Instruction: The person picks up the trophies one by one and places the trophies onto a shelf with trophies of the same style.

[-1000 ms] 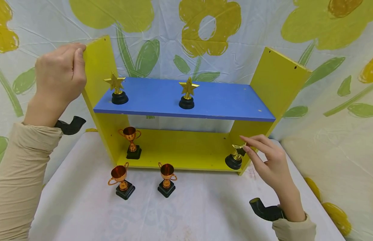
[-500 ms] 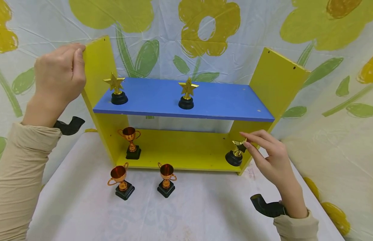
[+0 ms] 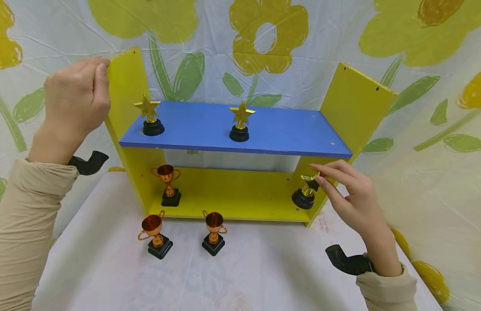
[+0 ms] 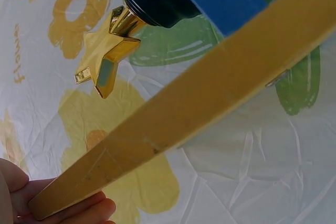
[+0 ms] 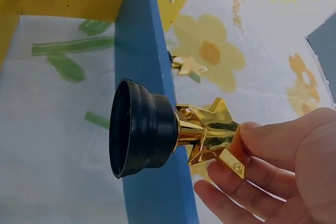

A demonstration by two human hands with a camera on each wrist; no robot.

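Note:
My right hand (image 3: 317,180) pinches the gold star top of a star trophy (image 3: 305,193) with a black base, at the right end of the yellow shelf's bottom board (image 3: 240,198). The trophy leans a little. I cannot tell whether its base touches the board. In the right wrist view, fingers (image 5: 262,145) hold the star trophy (image 5: 157,128) by one point. My left hand (image 3: 78,97) grips the top edge of the left side panel (image 3: 125,82). The left wrist view shows that panel's edge (image 4: 199,98) and a star trophy (image 4: 111,56).
Two star trophies (image 3: 148,115) (image 3: 240,122) stand on the blue middle board (image 3: 279,129). One copper cup trophy (image 3: 167,185) stands on the bottom board, and two more (image 3: 155,235) (image 3: 214,233) on the white tablecloth (image 3: 264,268) in front. A flowered sheet hangs behind.
My right hand has raised the star trophy slightly and moved it a little further in at the shelf's right end. The left hand has stayed on the panel.

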